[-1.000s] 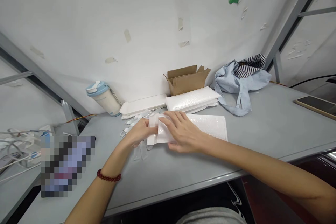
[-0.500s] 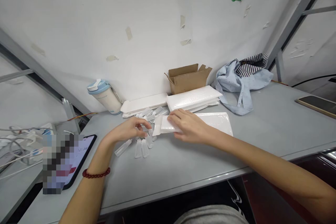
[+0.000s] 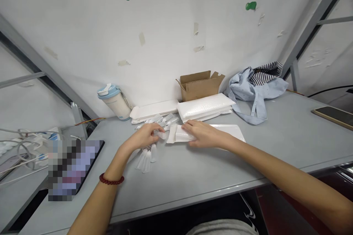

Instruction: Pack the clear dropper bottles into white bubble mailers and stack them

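My left hand (image 3: 145, 136) is closed in a pinch on a small clear plastic vial (image 3: 162, 135), just left of a white bubble mailer's open end. More vials (image 3: 145, 159) lie fanned out below that hand, and a pile of vials (image 3: 168, 119) lies behind it. My right hand (image 3: 205, 133) lies over the white bubble mailer (image 3: 230, 130), fingers curled on its top and thumb at the near edge. The mailer lies flat with its flap (image 3: 172, 134) turned to the left. The palm hides the mailer's middle.
Behind the hands are a stack of bubble mailers (image 3: 205, 107), a flat white stack (image 3: 156, 110), an open cardboard box (image 3: 202, 87) and a lidded cup (image 3: 114, 102). A blue cloth bag (image 3: 244, 88) lies right. Phones (image 3: 88, 165) and cables flank the table (image 3: 193, 187).
My left hand has moved right, towards the mailer's flap, and a vial now shows between its fingers. My right hand stays on the mailer. The view has shifted slightly.
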### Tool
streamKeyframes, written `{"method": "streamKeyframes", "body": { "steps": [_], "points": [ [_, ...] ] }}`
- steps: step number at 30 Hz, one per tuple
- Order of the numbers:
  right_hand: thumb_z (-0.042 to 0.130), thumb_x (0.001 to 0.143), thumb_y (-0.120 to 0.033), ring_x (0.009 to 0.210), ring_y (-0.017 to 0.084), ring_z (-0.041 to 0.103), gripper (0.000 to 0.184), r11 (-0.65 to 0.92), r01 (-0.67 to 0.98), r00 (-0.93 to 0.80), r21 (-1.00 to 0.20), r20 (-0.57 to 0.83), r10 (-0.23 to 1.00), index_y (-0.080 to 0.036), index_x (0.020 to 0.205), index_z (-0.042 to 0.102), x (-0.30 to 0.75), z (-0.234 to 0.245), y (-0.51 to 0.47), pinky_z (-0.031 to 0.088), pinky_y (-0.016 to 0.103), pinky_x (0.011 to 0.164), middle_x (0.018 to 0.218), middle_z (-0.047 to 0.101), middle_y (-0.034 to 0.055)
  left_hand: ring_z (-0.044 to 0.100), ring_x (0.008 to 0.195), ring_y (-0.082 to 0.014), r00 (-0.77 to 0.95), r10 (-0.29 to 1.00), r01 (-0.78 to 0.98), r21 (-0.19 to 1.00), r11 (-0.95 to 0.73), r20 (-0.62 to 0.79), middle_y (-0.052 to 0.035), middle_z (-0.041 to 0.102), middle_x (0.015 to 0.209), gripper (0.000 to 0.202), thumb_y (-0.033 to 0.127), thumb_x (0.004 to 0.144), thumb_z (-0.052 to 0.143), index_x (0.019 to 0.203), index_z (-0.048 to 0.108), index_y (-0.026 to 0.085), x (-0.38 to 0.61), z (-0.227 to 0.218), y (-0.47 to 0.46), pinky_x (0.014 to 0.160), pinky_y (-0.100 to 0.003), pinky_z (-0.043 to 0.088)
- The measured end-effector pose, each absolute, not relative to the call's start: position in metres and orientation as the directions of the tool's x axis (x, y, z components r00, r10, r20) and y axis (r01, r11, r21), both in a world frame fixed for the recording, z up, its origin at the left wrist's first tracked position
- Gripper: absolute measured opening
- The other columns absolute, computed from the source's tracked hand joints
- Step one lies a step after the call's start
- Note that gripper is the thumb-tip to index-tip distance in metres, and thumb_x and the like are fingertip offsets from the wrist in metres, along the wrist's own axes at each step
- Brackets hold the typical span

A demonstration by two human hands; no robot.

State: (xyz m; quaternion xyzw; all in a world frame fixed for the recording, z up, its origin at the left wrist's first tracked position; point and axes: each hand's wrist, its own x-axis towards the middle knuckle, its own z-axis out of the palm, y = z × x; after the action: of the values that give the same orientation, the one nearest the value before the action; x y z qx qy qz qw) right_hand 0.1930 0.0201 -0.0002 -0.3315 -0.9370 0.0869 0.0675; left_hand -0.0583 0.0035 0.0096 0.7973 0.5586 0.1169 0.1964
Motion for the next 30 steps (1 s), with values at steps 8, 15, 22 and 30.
{"method": "streamKeyframes", "body": {
  "steps": [8,15,22,30],
  "points": [
    [0.060,0.072,-0.023,0.087,0.023,0.051,0.034,0.755,0.580,-0.775,-0.308,0.077,0.627,-0.014,0.104,0.053,0.195,-0.003,0.023,0.043,0.034,0.074,0.100,0.054,0.0105,0.051,0.069,-0.0152,0.407,0.912,0.760,0.574,-0.306,-0.053,-0.0030,0.065,0.091,0.038,0.038,0.080,0.050,0.112,0.064,0.023,-0.057,0.019,0.000,0.062,-0.024,0.041],
    [0.060,0.072,-0.020,0.089,0.024,0.052,0.037,0.760,0.565,-0.781,-0.320,0.090,0.618,-0.013,0.108,0.054,0.196,-0.006,0.026,0.043,0.035,0.075,0.101,0.055,0.0109,0.056,0.074,-0.0193,0.432,0.898,0.826,0.439,-0.354,-0.089,-0.0044,0.066,0.088,0.040,0.033,0.078,0.050,0.113,0.066,0.022,-0.044,0.004,-0.002,0.071,-0.029,0.042],
    [0.060,0.072,-0.020,0.086,0.022,0.051,0.034,0.791,0.542,-0.794,-0.282,0.136,0.593,-0.015,0.105,0.055,0.193,-0.010,0.025,0.042,0.035,0.075,0.099,0.054,0.0099,0.051,0.085,-0.0211,0.473,0.873,0.773,0.421,-0.475,0.118,-0.0035,0.064,0.084,0.046,0.019,0.077,0.048,0.121,0.060,0.023,-0.034,0.000,-0.002,0.082,-0.033,0.041],
    [0.059,0.073,-0.018,0.086,0.022,0.051,0.036,0.797,0.534,-0.787,-0.284,0.178,0.591,-0.014,0.108,0.054,0.190,-0.012,0.021,0.043,0.035,0.075,0.098,0.054,0.0099,0.056,0.065,-0.0140,0.285,0.955,0.590,0.769,-0.246,0.087,0.0006,0.067,0.074,0.018,0.017,0.071,0.054,0.088,0.056,0.018,-0.011,-0.012,-0.003,0.062,-0.026,0.042]
  ]
}}
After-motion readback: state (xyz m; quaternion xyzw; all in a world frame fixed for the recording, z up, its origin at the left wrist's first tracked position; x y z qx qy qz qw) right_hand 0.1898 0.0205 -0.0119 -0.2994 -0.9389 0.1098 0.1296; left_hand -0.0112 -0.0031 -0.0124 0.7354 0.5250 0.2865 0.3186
